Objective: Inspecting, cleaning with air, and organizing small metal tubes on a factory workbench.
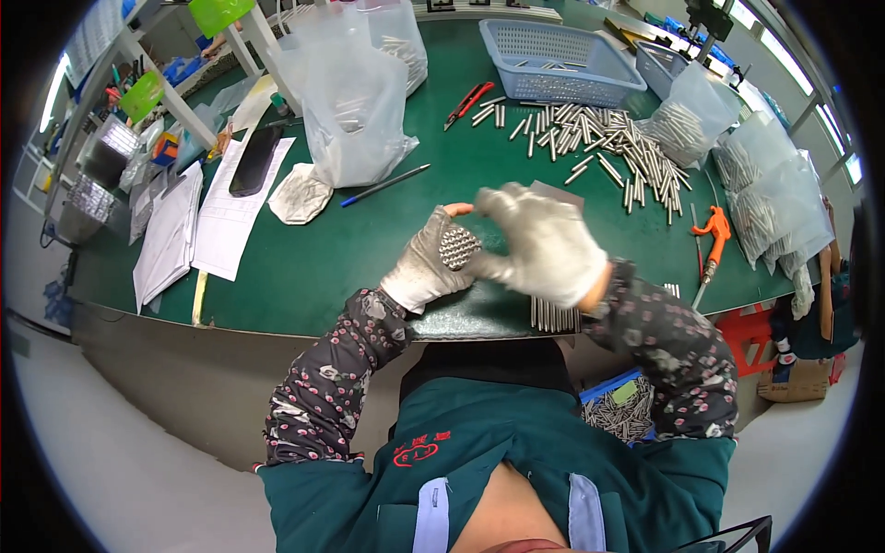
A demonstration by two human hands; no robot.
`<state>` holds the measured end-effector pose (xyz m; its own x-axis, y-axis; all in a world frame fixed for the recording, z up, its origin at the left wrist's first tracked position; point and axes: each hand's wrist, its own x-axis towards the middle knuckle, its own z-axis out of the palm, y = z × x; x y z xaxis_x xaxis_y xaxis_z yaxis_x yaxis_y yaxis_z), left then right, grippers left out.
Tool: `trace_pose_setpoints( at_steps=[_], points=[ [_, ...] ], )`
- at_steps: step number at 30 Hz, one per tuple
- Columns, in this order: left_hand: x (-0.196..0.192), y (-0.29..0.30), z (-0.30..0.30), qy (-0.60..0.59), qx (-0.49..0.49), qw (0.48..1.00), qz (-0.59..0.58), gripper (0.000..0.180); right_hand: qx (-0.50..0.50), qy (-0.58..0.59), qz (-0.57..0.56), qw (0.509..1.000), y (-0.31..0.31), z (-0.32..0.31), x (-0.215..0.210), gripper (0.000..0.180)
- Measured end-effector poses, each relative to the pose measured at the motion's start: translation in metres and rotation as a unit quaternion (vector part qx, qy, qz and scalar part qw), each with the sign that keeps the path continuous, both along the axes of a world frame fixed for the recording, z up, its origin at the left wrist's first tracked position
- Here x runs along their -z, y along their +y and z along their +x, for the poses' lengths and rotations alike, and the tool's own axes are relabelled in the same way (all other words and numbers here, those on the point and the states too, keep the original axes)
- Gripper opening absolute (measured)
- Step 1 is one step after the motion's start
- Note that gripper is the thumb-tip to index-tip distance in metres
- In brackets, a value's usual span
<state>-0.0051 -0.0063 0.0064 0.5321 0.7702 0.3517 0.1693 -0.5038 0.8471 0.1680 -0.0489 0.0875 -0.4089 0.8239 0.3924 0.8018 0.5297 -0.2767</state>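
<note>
My left hand (417, 269), in a pale work glove, is closed around a bundle of metal pins (458, 247) above the near edge of the green table. The pins' round ends face up, packed close together. My right hand (548, 241), also gloved and a little blurred, hovers just right of the bundle. Its fingers and thumb are apart in a curve, with nothing visible between them. Below the right wrist, a row of pins (553, 315) lies side by side at the table edge, partly covered by that hand. A grey flat piece (558, 195) shows behind the right hand.
A loose pile of pins (636, 152) spreads before a blue basket (562, 88). Bags of pins (761, 194) and an orange-handled air gun (714, 230) lie right. A red cutter (468, 104), pen (385, 184), plastic bag (355, 120), phone (256, 161) and papers (230, 226) occupy the left.
</note>
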Motion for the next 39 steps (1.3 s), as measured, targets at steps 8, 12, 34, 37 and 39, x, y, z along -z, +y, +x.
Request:
trace_pose_setpoints(
  at_steps=[8, 12, 34, 37, 39],
  points=[
    [0.020, 0.011, -0.006, -0.104, 0.121, 0.987, -0.004, 0.080, -0.080, 0.071, 0.029, 0.994, 0.027, -0.034, 0.052, 0.062],
    [0.015, 0.004, -0.025, 0.230, 0.022, 0.962, 0.146, 0.093, -0.095, 0.055, -0.021, 0.994, 0.030, -0.038, 0.056, 0.055],
    [0.005, -0.014, -0.061, 0.242, -0.156, 0.937, 0.196, 0.057, -0.003, 0.016, 0.092, 0.996, 0.050, -0.046, 0.063, 0.017],
    [0.005, -0.013, -0.059, 0.233, -0.154, 0.943, 0.180, 0.059, 0.152, 0.272, -0.067, 0.948, 0.063, -0.045, 0.063, 0.020],
    [0.008, -0.014, -0.052, 0.206, -0.167, 0.947, 0.182, 0.071, 0.173, 0.563, -0.256, 0.767, 0.061, -0.047, 0.057, 0.026]
  ],
)
